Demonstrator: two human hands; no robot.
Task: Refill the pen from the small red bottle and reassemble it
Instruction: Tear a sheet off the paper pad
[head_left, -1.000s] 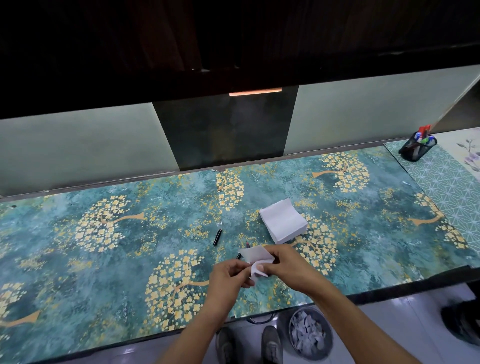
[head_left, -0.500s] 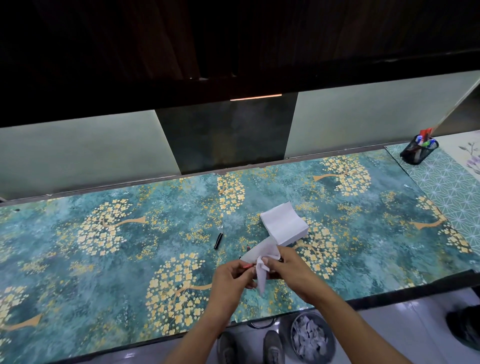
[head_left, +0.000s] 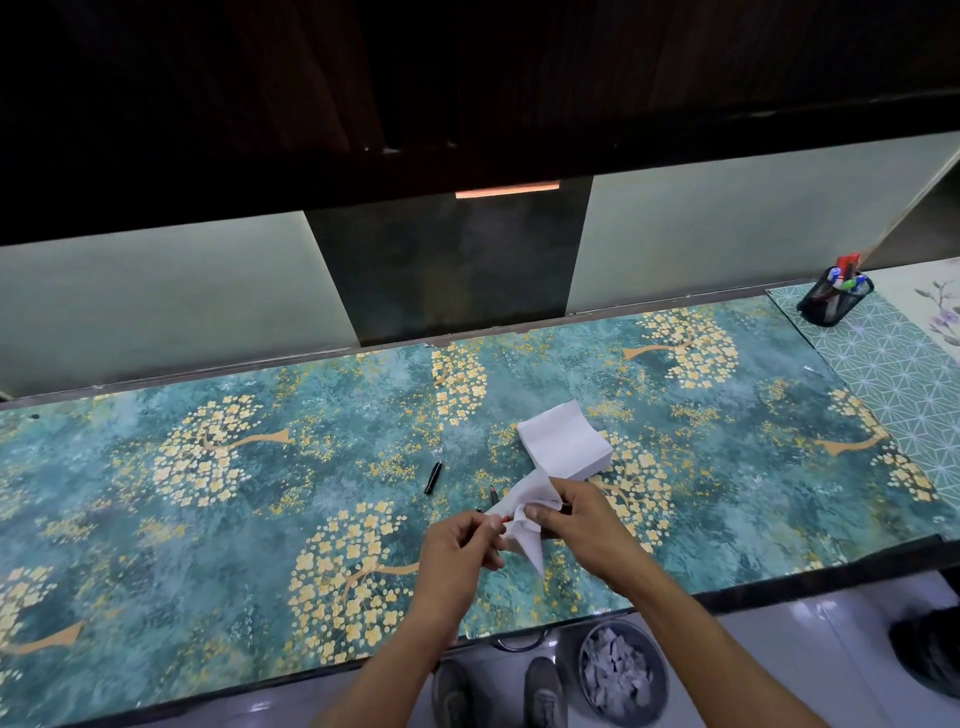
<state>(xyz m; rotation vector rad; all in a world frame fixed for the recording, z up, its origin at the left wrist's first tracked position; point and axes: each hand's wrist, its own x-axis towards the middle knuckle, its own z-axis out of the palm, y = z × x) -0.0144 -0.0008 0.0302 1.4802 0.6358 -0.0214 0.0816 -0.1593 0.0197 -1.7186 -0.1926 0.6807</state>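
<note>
Slim red-tipped pen part (head_left: 500, 519), wiped in crumpled white tissue (head_left: 530, 514), held over the worktop's near edge.

Left hand (head_left: 457, 556): fingers curled, pinching the part's near end, only a red sliver showing past the fingertips. Right hand (head_left: 576, 525): fingers pinching the tissue around its far end. Beyond: black pen cap (head_left: 432, 476) and thin dark pen piece (head_left: 492, 494) on the teal, gold-blossom worktop (head_left: 208, 519); white tissue stack (head_left: 563, 440); black mesh pen holder (head_left: 834, 299) far right; grey bin of tissue scraps (head_left: 621, 673) on the floor.
</note>
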